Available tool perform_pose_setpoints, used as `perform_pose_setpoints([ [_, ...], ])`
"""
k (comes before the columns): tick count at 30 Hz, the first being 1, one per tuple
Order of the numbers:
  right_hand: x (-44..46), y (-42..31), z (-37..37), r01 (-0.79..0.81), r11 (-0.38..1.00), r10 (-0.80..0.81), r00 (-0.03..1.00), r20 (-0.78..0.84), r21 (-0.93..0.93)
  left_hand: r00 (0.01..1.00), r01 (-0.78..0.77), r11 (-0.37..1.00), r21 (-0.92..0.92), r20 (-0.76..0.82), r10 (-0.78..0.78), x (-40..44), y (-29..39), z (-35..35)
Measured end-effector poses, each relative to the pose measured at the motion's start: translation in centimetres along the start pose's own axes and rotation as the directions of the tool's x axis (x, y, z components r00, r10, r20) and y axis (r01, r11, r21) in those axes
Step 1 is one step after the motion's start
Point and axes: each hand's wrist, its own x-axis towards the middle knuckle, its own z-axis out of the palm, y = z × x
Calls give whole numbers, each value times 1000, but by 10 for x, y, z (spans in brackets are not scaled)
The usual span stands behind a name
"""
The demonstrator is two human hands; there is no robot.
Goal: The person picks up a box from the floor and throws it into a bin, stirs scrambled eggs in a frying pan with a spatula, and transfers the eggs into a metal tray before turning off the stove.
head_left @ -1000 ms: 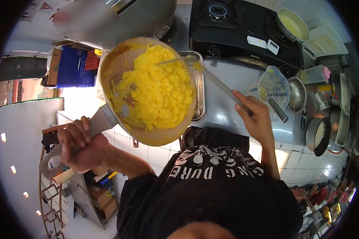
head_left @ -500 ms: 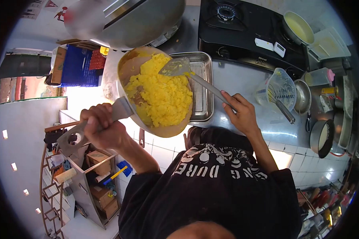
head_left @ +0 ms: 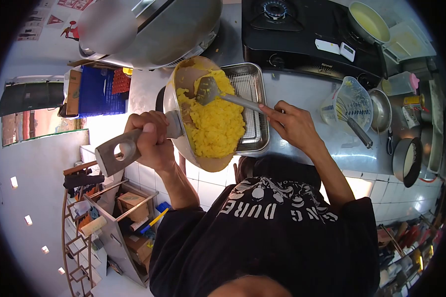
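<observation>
My left hand [head_left: 153,138] is wrapped round the handle of a frying pan [head_left: 186,143], which tilts over the left part of a metal tray. Yellow scrambled egg [head_left: 215,126] is heaped in the pan, mostly toward its right side. In my right hand [head_left: 295,123] is the grey handle of a spatula [head_left: 208,90]; its slotted head touches the egg near the top of the heap. The metal tray [head_left: 266,126] has a wire rack inside, and the pan hides its left portion.
Behind the tray stands a black gas stove [head_left: 302,62] with a lit burner [head_left: 275,9] and a second pan [head_left: 369,24]. To the right are a measuring jug [head_left: 327,106] holding a whisk [head_left: 357,131] and a metal bowl [head_left: 381,111]. A large steel vessel [head_left: 183,34] stands at upper left.
The pan has turned and tips more steeply toward the tray, its handle swinging up. The spatula has moved slightly left and down, and its head has rotated in the egg.
</observation>
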Motion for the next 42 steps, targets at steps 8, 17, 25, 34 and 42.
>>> perform_pose_setpoints([
  [8, -23, 6, 4, -107, 994, 107, 993, 41, 12, 994, 49, 997, 53, 94, -54, 8, -4, 13],
  [17, -54, 16, -6, -208, 978, 208, 978, 9, 30, 986, 8, 992, 122, 167, -28, 15, 0, 28],
  [25, -59, 5, -29, -223, 968, 232, 970, -68, 118, 963, -60, 993, 105, 268, 30, 18, 15, 29],
  [34, -28, 10, 5, -115, 992, 118, 991, -57, 52, 931, -156, 987, -46, 326, 162, 17, 22, 13],
  [42, -59, 12, -23, -184, 982, 184, 983, 8, 46, 894, -257, 965, -52, 366, 258, 25, 37, 6],
])
